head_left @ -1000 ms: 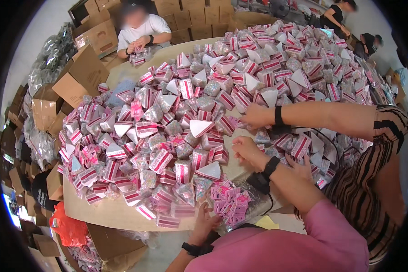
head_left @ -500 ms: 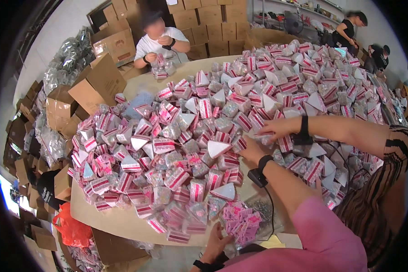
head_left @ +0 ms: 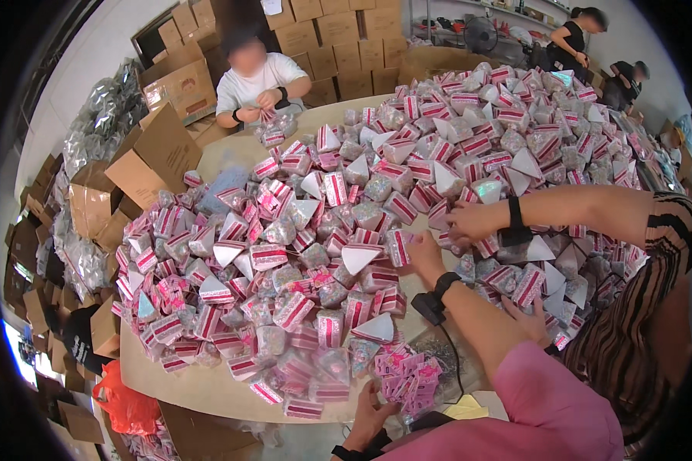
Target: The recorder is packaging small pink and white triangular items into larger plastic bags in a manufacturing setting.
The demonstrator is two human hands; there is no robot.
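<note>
Right fingers (head_left: 418,244), moved forward, pinch glossy wedge packet (head_left: 397,247); left fingers (head_left: 371,394) loosely parted.

Site, as I see it through the head camera: a packing workshop, or a packing room in a small factory. Evidence: one large desk (head_left: 181,390) heaped with near-identical wedge-shaped packets (head_left: 359,258), plus a pile of pink cards (head_left: 407,376). Brown boxes (head_left: 338,50) stand stacked against the back wall; an open box (head_left: 158,157) and others crowd the left side, beside a mound of clear plastic (head_left: 100,127). I note a fan (head_left: 480,34) and a loaded shelf (head_left: 515,13) behind. Several people share the room; a person in white (head_left: 261,83) handles packets across the desk.
</note>
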